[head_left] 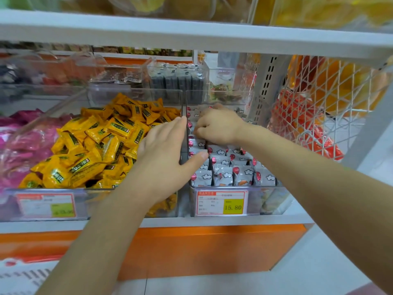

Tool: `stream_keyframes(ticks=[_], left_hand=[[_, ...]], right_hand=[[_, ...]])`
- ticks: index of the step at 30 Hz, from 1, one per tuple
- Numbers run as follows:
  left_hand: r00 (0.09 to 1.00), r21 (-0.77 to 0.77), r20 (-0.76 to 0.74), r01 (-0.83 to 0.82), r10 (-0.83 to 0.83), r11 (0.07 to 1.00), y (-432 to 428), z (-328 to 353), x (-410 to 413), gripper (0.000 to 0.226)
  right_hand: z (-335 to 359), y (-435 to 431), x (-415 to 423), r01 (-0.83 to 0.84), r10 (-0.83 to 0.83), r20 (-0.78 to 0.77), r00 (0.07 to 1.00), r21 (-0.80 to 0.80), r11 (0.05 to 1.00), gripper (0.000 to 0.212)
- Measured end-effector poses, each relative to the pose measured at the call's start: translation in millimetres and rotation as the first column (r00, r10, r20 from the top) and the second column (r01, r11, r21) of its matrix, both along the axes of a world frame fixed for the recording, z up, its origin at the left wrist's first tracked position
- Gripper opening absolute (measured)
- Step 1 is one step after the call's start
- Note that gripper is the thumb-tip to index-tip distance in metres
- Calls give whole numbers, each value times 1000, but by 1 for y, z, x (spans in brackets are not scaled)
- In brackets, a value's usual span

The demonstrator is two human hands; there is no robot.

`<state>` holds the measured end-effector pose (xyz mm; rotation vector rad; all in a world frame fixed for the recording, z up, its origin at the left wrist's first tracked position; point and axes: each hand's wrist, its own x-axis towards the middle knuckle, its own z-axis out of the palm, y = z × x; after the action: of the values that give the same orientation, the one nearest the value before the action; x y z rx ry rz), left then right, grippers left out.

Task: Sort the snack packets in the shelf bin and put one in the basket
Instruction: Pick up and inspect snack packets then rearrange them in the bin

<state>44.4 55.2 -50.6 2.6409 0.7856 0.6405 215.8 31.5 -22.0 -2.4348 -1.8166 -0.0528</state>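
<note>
Right hand [217,126] curled onto snack packets [221,165].

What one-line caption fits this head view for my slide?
Both hands tidy grey cloud-print snack packets in a clear plastic shelf bin: left hand steadies its side wall, right hand curls over the rows.

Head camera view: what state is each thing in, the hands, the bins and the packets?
Left hand: open, flat against the bin divider.
Right hand: curled down among the white packets; grip unclear.
White cloud-print packets: upright in rows.
Yellow packets: heaped loosely.
Right bin: open-topped, partly full.
Price tag: fixed on bin front.
</note>
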Motion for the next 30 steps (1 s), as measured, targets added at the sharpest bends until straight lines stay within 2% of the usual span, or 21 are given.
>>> stream_keyframes(ticks=[2, 4, 6, 8, 11, 13, 14, 16, 18, 20, 23, 25, 27, 30], left_hand=[[1000, -9, 0, 7, -7, 1000, 0, 0, 0, 87], [1000, -17, 6, 10, -10, 1000, 0, 0, -1, 87], [1000, -23, 8, 9, -9, 1000, 0, 1, 0, 88], [1000, -21, 5, 12, -12, 1000, 0, 2, 0, 87], [1000, -16, 15, 17, -16, 1000, 1, 1, 0, 85], [999, -24, 28, 23, -22, 999, 1, 1, -1, 83], [999, -27, 35, 26, -25, 999, 0, 2, -1, 83], [998, -30, 53, 25, -24, 999, -1, 2, -2, 81], [996, -28, 84, 15, -13, 999, -2, 4, -3, 76], [992, -30, 122, -10, 14, 1000, -3, 5, -4, 71], [975, -33, 215, -57, 63, 998, -6, 7, -5, 59], [960, -40, 267, -78, 86, 996, -7, 7, -6, 53], [952, -48, 291, -85, 95, 995, -8, 7, -6, 50], [941, -50, 321, -91, 103, 995, -10, 5, -3, 47]], right_hand=[[5, 5, 2, -2, 6, -108, 994, 36, 999, 30], [8, 11, 7, 47, -1, -257, 966, 173, 984, 26], [9, 16, 11, 118, -22, -322, 947, 279, 953, 24], [6, 24, 15, 118, -56, -250, 967, 239, 964, 20], [1, 30, 13, 83, -81, -26, 996, 120, 989, 11], [1, 29, 12, 55, -50, -29, 998, 186, 981, 4], [4, 27, 11, 53, -27, -106, 994, 253, 966, 4], [9, 18, 8, 117, 35, -334, 942, 423, 899, 6], [14, 5, 5, 241, 94, -483, 870, 585, 775, 6], [16, -9, 3, 352, 112, -545, 831, 672, 652, 7], [18, -34, -4, 462, 119, -596, 794, 719, 519, 4], [17, -53, -12, 530, 180, -652, 737, 722, 445, 5], [12, -70, -19, 571, 248, -703, 667, 695, 437, 7], [5, -86, -28, 599, 353, -775, 524, 630, 494, 12]])
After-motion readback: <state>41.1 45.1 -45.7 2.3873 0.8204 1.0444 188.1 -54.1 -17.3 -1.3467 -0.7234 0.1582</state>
